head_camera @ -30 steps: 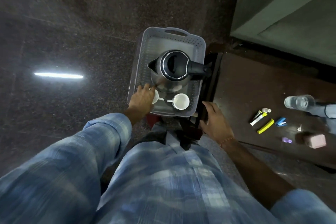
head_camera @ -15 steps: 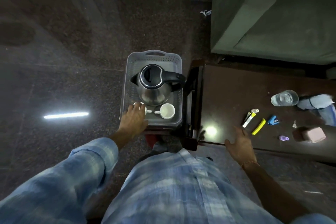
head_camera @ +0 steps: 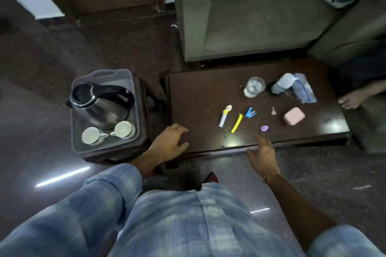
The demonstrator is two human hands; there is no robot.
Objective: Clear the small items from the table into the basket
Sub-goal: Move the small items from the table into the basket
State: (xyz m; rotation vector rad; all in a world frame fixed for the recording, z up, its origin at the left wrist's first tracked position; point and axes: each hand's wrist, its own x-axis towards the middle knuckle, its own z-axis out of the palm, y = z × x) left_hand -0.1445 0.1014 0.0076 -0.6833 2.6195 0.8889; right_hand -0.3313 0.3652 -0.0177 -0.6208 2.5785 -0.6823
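there, left hand (head_camera: 169, 142) at table (head_camera: 200, 98) edge

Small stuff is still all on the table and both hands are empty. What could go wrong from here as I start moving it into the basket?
1. The basket already holds a kettle and two cups, so dropped items may land inside a cup.
2. The key and purple cap are tiny and easy to miss or knock off the table.
3. Reaching far risks tipping the glass.
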